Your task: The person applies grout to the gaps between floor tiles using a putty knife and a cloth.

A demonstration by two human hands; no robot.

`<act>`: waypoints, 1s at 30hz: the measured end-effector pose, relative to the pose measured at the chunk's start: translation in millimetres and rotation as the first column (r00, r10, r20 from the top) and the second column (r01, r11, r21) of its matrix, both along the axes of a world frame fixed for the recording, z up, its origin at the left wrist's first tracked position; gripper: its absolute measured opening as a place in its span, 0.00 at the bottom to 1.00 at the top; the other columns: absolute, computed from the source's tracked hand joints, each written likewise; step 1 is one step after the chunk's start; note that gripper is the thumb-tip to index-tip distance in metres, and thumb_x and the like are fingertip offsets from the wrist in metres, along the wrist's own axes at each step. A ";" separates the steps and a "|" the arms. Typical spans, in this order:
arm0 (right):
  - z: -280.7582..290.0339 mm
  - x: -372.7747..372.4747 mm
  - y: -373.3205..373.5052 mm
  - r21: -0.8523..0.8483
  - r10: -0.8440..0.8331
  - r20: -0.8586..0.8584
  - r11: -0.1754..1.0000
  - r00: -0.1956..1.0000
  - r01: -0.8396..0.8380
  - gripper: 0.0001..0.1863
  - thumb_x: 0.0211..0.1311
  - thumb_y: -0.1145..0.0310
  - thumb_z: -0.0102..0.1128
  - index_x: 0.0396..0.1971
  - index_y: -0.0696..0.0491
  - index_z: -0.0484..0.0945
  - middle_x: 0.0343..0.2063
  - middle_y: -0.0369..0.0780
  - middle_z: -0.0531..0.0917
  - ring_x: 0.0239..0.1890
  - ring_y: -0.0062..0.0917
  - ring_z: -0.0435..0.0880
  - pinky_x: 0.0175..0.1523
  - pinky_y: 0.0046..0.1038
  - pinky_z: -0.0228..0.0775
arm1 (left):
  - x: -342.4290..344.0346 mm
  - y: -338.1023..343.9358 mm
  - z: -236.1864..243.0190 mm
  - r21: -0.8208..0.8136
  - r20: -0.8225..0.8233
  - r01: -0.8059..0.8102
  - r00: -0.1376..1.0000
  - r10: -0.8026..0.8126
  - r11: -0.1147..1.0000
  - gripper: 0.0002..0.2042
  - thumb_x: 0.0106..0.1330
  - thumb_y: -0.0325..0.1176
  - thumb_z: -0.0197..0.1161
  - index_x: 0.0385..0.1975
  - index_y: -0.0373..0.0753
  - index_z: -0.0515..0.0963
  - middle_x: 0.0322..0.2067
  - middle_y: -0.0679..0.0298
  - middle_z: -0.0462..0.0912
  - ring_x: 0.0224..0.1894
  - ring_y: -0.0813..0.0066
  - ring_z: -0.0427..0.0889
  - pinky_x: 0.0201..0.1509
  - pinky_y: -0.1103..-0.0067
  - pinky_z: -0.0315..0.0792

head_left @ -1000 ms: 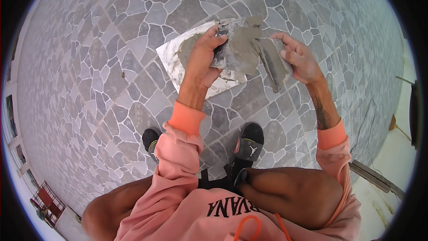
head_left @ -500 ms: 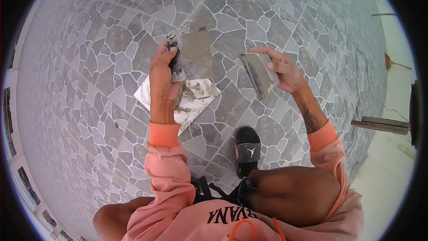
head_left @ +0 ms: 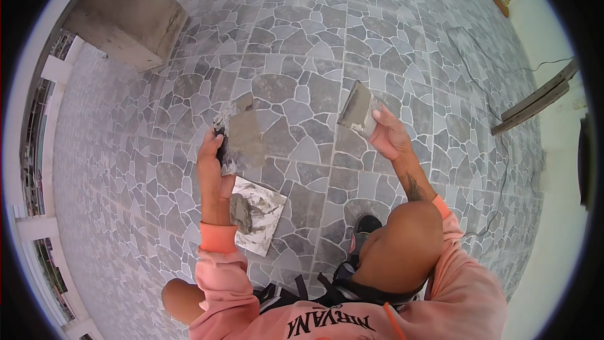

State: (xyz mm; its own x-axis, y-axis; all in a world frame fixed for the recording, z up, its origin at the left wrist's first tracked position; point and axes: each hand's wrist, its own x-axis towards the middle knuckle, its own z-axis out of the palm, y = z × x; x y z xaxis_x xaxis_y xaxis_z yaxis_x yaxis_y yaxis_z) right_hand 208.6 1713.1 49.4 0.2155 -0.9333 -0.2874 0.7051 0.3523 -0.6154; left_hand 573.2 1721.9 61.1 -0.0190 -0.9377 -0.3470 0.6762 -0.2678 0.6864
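1. I see the left hand (head_left: 211, 162) left of centre in the frame, closed around the dark edge of a trowel (head_left: 245, 141), thumb on the near side; how its other fingers sit behind is partly hidden from me.
2. The trowel is tilted, its broad face toward my camera, with grey mortar smeared over it and a ragged crust along its upper left edge.
3. Right of centre I have the right hand (head_left: 390, 133), pinching a scraper (head_left: 358, 110) by its lower right side, thumb in front; I cannot make out all the fingers behind it.
4. The scraper also carries grey mortar, and it is well apart from the trowel.
5. Below the left hand, I see a white board (head_left: 270, 204) on the patterned floor (head_left: 302, 116), streaked with grey; a mound (head_left: 240, 213) of mortar sits on its left part, beside the left forearm.
6. At the upper left of my view stands a concrete block (head_left: 119, 12).
7. At the upper right I get a broom (head_left: 501, 6) near the wall, and lower down, a long beam (head_left: 535, 106) with a thin cable (head_left: 469, 66) trailing near it.
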 end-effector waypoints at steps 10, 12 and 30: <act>46.7 -59.6 -51.3 0.079 -0.018 0.219 0.997 0.975 0.001 0.27 0.62 0.70 0.59 0.59 0.58 0.62 0.56 0.46 0.71 0.60 0.41 0.70 0.62 0.55 0.60 | -59.2 -56.8 97.9 0.081 0.102 -0.065 0.993 0.057 0.995 0.21 0.66 0.30 0.48 0.59 0.34 0.66 0.49 0.60 0.77 0.45 0.71 0.81 0.43 0.76 0.78; 63.1 -67.6 -62.2 0.084 0.008 0.205 0.996 0.979 -0.026 0.27 0.63 0.70 0.58 0.60 0.58 0.61 0.57 0.46 0.70 0.60 0.42 0.69 0.62 0.55 0.61 | -67.7 -72.1 121.2 0.100 0.109 -0.070 0.992 0.059 0.993 0.20 0.67 0.29 0.48 0.59 0.33 0.65 0.49 0.58 0.77 0.42 0.70 0.82 0.39 0.77 0.79; 151.6 -55.4 -100.5 -0.073 0.057 0.360 0.997 0.931 -0.033 0.22 0.67 0.72 0.50 0.59 0.60 0.61 0.57 0.47 0.70 0.58 0.36 0.72 0.58 0.43 0.67 | -151.3 -134.1 169.3 -0.053 0.194 0.173 0.968 -0.160 0.983 0.18 0.68 0.30 0.41 0.56 0.34 0.66 0.43 0.61 0.77 0.36 0.77 0.80 0.34 0.79 0.74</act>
State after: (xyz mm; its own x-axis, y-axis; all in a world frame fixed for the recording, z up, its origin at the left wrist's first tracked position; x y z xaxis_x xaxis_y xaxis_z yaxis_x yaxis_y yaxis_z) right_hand 153.1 1612.6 201.0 0.3358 -0.9341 -0.1215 0.8682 0.3569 -0.3447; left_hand 421.9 1587.9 230.4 -0.1178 -0.9485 -0.2941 0.4831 -0.3135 0.8175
